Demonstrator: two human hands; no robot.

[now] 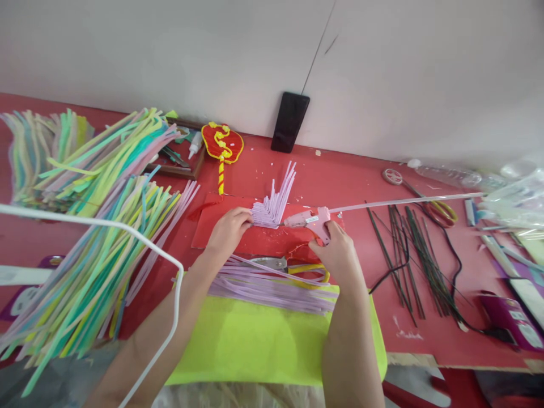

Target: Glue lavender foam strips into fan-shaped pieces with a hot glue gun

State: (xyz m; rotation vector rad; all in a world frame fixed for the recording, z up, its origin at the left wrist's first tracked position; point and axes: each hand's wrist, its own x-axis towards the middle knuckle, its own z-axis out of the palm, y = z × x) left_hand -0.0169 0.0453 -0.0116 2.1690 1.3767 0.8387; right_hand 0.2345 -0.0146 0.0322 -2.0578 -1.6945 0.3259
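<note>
My right hand (338,249) is wrapped round the handle of a pink glue gun (312,220), with a long clear glue stick (382,202) running out of its back to the right. The gun's nozzle points left, at the lower edge of a lilac piece made of bent pipe cleaners (272,207). At that piece's left end, my left hand (232,229) pinches it with thumb and fingers. The lilac piece lies over a red board (208,229). Just below are yellow-handled scissors (308,271) and a bundle of loose lilac pipe cleaners (272,292) on a bright yellow-green sheet (255,340).
Bundles of coloured pipe cleaners (97,255) cover the left side, crossed by a white bar (127,229). A red and yellow fan-shaped ornament (222,144) lies behind. A black phone (290,122) leans on the wall. Dark green stems (419,255) and a black cord (454,258) lie right.
</note>
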